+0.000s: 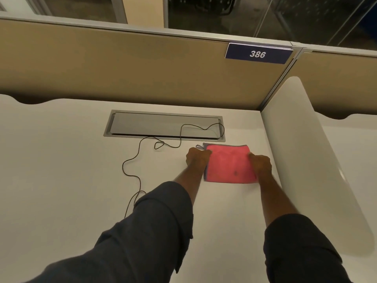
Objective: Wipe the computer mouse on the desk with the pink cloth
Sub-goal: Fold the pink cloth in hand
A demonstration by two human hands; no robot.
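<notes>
Head view: blue sign [258, 54] reads "386"; both hands grip pink cloth [229, 163].

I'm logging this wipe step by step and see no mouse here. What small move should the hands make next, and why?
Probably lift the pink cloth off the desk. Both hands, left and right, already pinch its side edges while it lies folded flat. The black cable runs under the left sleeve, so the mouse likely sits there, hidden.
</notes>
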